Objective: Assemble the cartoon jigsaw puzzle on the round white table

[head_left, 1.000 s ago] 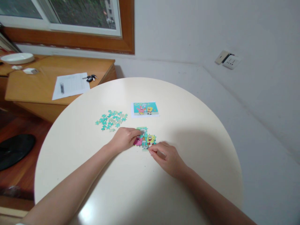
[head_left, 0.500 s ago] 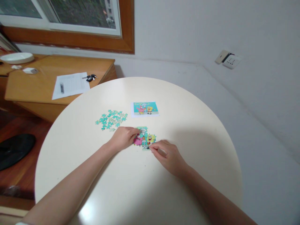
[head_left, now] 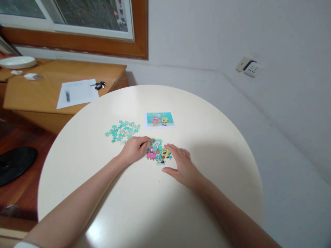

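A partly joined jigsaw puzzle (head_left: 158,151) lies flat on the round table, showing a pink, a pale blue-green and a yellow cartoon figure. At its upper left edge is my left hand (head_left: 136,150), fingers curled and pressed together. Whatever is under those fingertips is hidden. My right hand (head_left: 183,167) is open at the puzzle's right side, thumb spread away from the fingers. Its fingertips reach the edge by the yellow figure; whether they touch it I cannot tell. Loose jigsaw pieces (head_left: 121,131), mostly turquoise, form a heap beyond my left hand.
A printed reference picture (head_left: 160,119) lies behind the puzzle on the white round table (head_left: 124,206). To the left, a wooden desk (head_left: 51,72) bears a paper sheet (head_left: 80,93), keys (head_left: 99,85) and a white dish (head_left: 18,62). A wall socket (head_left: 252,69) is at right.
My right hand has opened from a pinch at the puzzle's lower right, and its fingers have moved up. My left fingers have drawn back slightly leftward, uncovering more of the puzzle.
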The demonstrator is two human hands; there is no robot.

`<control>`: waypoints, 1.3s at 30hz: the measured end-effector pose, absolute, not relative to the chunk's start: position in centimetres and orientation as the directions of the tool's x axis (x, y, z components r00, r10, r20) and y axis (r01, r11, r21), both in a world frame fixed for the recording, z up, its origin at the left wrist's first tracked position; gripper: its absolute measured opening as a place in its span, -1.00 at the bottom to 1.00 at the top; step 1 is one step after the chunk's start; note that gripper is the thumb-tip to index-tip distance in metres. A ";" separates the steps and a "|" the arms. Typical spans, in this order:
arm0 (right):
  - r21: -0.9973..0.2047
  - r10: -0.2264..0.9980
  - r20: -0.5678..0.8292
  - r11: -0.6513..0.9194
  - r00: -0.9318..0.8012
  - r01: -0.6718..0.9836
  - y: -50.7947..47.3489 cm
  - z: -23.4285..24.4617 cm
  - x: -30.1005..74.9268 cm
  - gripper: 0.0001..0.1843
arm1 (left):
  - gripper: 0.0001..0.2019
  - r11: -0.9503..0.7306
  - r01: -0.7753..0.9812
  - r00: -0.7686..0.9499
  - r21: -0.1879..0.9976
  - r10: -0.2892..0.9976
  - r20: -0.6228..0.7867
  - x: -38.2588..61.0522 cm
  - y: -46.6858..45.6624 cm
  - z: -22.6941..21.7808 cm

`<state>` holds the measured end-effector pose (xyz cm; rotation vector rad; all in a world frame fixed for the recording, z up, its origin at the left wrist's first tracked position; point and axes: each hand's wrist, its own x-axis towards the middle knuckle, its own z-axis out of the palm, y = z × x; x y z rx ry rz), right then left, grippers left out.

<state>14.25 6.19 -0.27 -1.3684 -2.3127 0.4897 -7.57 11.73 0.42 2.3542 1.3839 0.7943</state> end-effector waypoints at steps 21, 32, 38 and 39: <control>-0.489 0.905 0.214 0.424 -0.367 0.762 6.5 0.1 14.6 -0.64 | -0.69 -0.373 0.737 0.307 0.563 0.928 0.212 -7.4 11.7 0.7; -0.356 0.920 0.297 0.354 -0.254 0.865 6.8 -0.3 15.3 -0.62 | -0.72 -0.274 0.629 0.166 0.728 0.962 0.219 -7.5 12.0 0.6; -0.293 0.919 0.337 0.309 -0.205 0.905 6.9 -0.6 15.8 -0.60 | -0.87 0.050 0.102 -0.067 0.993 0.997 -0.043 -6.8 12.1 1.3; -0.288 0.918 0.341 0.306 -0.202 0.907 6.9 -0.6 15.8 -0.60 | -0.89 0.120 -0.056 -0.046 0.991 0.991 -0.122 -6.7 12.0 1.5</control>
